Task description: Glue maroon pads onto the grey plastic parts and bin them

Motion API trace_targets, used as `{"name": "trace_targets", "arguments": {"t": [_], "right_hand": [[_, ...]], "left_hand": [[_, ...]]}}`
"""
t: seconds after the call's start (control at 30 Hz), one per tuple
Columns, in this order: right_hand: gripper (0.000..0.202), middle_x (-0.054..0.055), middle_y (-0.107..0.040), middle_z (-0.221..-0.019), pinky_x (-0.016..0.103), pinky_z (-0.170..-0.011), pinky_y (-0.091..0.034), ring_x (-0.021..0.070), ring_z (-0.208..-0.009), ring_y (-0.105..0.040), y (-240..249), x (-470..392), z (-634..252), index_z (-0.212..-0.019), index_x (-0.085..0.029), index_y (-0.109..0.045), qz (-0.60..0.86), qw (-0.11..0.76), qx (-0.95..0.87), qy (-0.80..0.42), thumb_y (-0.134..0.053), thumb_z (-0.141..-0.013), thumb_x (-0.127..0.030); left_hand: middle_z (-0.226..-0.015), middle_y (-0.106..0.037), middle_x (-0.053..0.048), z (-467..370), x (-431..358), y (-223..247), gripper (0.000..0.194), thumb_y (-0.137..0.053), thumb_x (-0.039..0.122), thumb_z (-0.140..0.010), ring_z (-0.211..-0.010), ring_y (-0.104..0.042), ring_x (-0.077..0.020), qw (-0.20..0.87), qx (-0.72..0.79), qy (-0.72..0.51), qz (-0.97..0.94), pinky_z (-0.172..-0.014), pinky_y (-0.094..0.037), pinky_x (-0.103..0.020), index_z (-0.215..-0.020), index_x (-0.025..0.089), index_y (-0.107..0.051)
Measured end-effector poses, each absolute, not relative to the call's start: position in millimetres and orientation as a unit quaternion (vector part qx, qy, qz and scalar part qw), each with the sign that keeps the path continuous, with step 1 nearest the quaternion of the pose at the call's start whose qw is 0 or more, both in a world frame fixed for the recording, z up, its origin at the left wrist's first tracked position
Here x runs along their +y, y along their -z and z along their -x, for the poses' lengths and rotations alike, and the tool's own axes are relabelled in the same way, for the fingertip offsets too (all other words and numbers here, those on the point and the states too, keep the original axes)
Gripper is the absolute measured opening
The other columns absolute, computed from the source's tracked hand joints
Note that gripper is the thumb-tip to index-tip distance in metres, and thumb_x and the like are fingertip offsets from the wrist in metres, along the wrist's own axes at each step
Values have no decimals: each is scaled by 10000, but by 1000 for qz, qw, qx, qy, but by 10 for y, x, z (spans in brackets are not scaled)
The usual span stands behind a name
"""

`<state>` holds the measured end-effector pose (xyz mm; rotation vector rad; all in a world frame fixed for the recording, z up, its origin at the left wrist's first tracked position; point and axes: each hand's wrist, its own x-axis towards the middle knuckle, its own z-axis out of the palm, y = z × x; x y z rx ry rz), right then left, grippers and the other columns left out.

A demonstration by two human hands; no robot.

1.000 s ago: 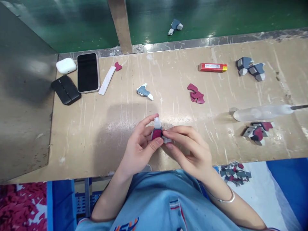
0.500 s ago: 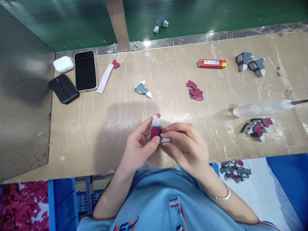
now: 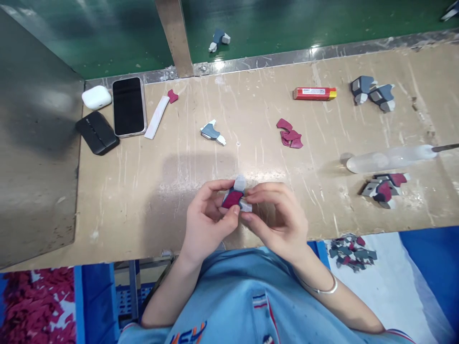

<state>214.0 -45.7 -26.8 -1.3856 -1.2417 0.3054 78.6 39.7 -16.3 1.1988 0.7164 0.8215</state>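
In front of my body I hold a small grey-and-white plastic part with a maroon pad (image 3: 233, 198) on its face. My left hand (image 3: 211, 215) grips its left side, with the thumb pressed near the pad's lower edge. The fingers of my right hand (image 3: 278, 215) pinch around its right side by the whitish end. The part's pale upper tip points up between my hands. Beyond them on the bench lie a grey-and-white part without a pad (image 3: 213, 132) and several loose maroon pads (image 3: 290, 134).
Along the bench (image 3: 118, 191) lie a phone (image 3: 128, 107), white case (image 3: 96, 97), black device (image 3: 97, 133), white strip (image 3: 157, 117), red box (image 3: 314, 93), grey parts (image 3: 382, 98), clear bottle (image 3: 390, 159) and padded parts (image 3: 385, 191). A green belt (image 3: 287, 28) runs behind. Blue bins (image 3: 96, 301) stand below.
The held part has turned, its pale tip leaning further right. On the green belt, a grey part has shifted left, and another has come into view at far right.
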Motion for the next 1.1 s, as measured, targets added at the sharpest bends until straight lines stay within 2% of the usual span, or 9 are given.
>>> {"name": "trace_targets", "arguments": {"t": [0.07, 0.13, 0.23, 0.3, 0.4, 0.53, 0.7, 1.0, 1.1], "right_hand": [[338, 64, -745, -1098, 359, -784, -655, 203, -892, -727, 283, -463, -2128, -1344, -294, -655, 576, 620, -484, -223, -722, -1015, -337], [372, 74, -764, -1144, 335, -766, -663, 193, -892, -746, 291, -459, -2128, -1393, -295, -637, 563, 625, -450, -301, -696, -1034, -370], [221, 60, -813, -1132, 315, -808, -682, 199, -956, -796, 294, -439, -2138, -1217, -275, -730, 564, 615, -423, -354, -748, -999, -309], [155, 54, -837, -1101, 324, -842, -697, 211, -983, -820, 295, -426, -2137, -1115, -260, -756, 565, 628, -402, -352, -784, -963, -264], [141, 49, -856, -1059, 335, -863, -712, 221, -979, -839, 301, -415, -2118, -1068, -261, -778, 564, 660, -372, -328, -812, -935, -231], [146, 45, -857, -1011, 332, -830, -720, 224, -916, -843, 310, -406, -2084, -1058, -265, -799, 560, 681, -368, -296, -818, -921, -218], [102, 48, -845, -980, 326, -776, -710, 217, -867, -826, 302, -387, -2087, -1037, -254, -792, 564, 676, -385, -277, -792, -937, -238], [152, 56, -847, -988, 345, -773, -703, 222, -871, -821, 298, -383, -2132, -1087, -262, -808, 568, 666, -424, -234, -767, -952, -207], [140, 63, -848, -972, 360, -771, -704, 231, -860, -819, 291, -387, -2125, -1070, -257, -813, 580, 663, -420, -218, -766, -946, -214]], "left_hand": [[-1027, -819, -47, -772, 369, 135, 276, -807, 158, -872, -866, -807, -164, 665, 320, -362, -569, -729, -655, -224, -1130, 231, -746], [-1130, -803, -68, -752, 346, 118, 340, -767, 85, -841, -1022, -805, -200, 613, 317, -361, -627, -859, -671, -272, -1148, 231, -776], [-1180, -748, -67, -733, 321, 112, 425, -729, 47, -823, -1098, -771, -208, 529, 309, -361, -703, -967, -657, -313, -1177, 265, -814], [-1166, -742, -55, -740, 308, 110, 462, -739, 62, -845, -1040, -778, -189, 533, 320, -355, -698, -935, -665, -301, -1250, 282, -784], [-1131, -771, -28, -771, 292, 105, 507, -814, 118, -858, -954, -805, -156, 612, 337, -368, -614, -874, -677, -260, -1318, 275, -670], [-1032, -798, 12, -812, 272, 97, 514, -882, 134, -830, -912, -831, -140, 642, 340, -404, -556, -863, -684, -238, -1220, 266, -574], [-1046, -820, 14, -839, 237, 90, 430, -855, 246, -922, -902, -853, -153, 612, 334, -436, -568, -884, -705, -291, -1104, 277, -466], [-1093, -813, 41, -883, 196, 111, 386, -842, 204, -938, -935, -842, -96, 625, 311, -470, -540, -903, -677, -209, -1052, 268, -478], [-1083, -808, 35, -873, 206, 95, 373, -842, 227, -940, -927, -844, -107, 630, 319, -452, -545, -895, -680, -216, -1047, 266, -487]]}}
